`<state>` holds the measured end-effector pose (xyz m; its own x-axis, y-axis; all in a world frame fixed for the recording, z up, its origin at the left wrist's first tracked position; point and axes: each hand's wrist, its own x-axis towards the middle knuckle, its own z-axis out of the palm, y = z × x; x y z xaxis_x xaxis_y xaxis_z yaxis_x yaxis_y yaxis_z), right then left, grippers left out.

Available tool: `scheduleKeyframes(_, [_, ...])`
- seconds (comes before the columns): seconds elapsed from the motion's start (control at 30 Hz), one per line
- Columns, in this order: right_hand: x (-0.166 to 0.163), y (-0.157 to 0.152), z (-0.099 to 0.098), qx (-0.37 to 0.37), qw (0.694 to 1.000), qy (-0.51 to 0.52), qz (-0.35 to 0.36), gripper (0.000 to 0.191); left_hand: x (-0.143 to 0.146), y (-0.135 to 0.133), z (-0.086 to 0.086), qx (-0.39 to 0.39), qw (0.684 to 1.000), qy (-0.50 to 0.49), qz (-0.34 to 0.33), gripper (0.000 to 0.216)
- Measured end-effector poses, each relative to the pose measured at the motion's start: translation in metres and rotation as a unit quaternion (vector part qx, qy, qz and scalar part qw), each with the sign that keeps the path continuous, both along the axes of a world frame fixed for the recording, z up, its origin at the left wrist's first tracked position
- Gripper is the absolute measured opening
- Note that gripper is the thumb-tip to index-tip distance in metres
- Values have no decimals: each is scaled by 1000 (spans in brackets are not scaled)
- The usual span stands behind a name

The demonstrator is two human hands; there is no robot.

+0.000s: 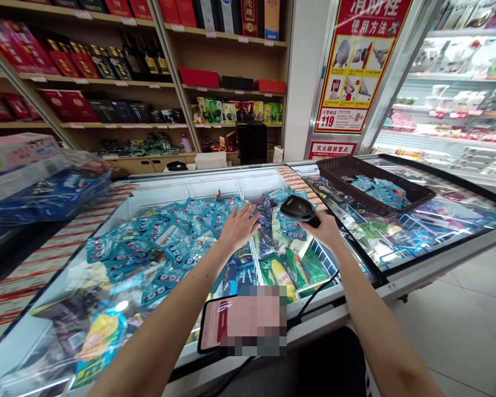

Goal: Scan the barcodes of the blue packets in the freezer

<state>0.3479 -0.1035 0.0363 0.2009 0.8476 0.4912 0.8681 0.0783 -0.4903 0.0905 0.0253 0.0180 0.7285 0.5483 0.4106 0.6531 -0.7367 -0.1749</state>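
Observation:
My right hand (pixel 325 230) grips a black barcode scanner (pixel 296 208) above the wire-basket section of a chest freezer. From the scanner's side a black cable (pixel 319 289) runs down toward the freezer's front edge. My left hand (pixel 238 227) is open, palm down with fingers stretched out, over or on the packs near the basket divider; contact cannot be made out. Blue ice-cream packs (pixel 177 237) lie heaped to its left. Green packs with yellow print (pixel 281 278) lie in the basket between my arms. A tablet or phone (pixel 215 325), partly blurred out, rests at the front edge.
A brown plastic tray (pixel 417 201) with several blue packs stands on the freezer's right glass lid. Boxes wrapped in plastic (pixel 37 176) sit at the left. Behind are shelves (pixel 231 38) of boxes and bottles, and a lit display fridge (pixel 467 77) at the right.

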Motion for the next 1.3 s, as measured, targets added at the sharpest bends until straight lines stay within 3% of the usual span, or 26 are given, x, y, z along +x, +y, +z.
scheduleKeyframes(0.2, [-5,-3,2,-21,997,-68,-19,36,1,12,-12,-23,995,-39,93,46])
scheduleKeyframes(0.4, [-9,-4,1,-43,989,-136,-38,35,-37,18,-9,-11,997,-52,50,42])
scheduleKeyframes(0.6, [-6,-1,-3,-22,986,-123,-111,35,-64,30,-5,-1,998,-28,48,39])
scheduleKeyframes(0.7, [-3,2,-7,-8,982,-105,-159,37,-47,23,2,0,997,-22,69,39])
scheduleKeyframes(0.77, [-1,4,-9,-1,979,-92,-181,39,-25,12,7,0,999,-26,33,41])
scheduleKeyframes(0.87, [0,6,-9,2,976,-73,-207,41,15,-6,11,-64,997,-26,-22,48])
scheduleKeyframes(1.0, [3,7,-8,3,975,-49,-215,41,52,-17,3,-146,986,-8,-75,67])
scheduleKeyframes(1.13, [7,6,-6,9,982,4,-186,39,56,-14,-11,-162,982,23,-99,65])
scheduleKeyframes(1.3, [16,5,-3,14,980,99,-173,42,28,-8,-16,-151,984,20,-95,55])
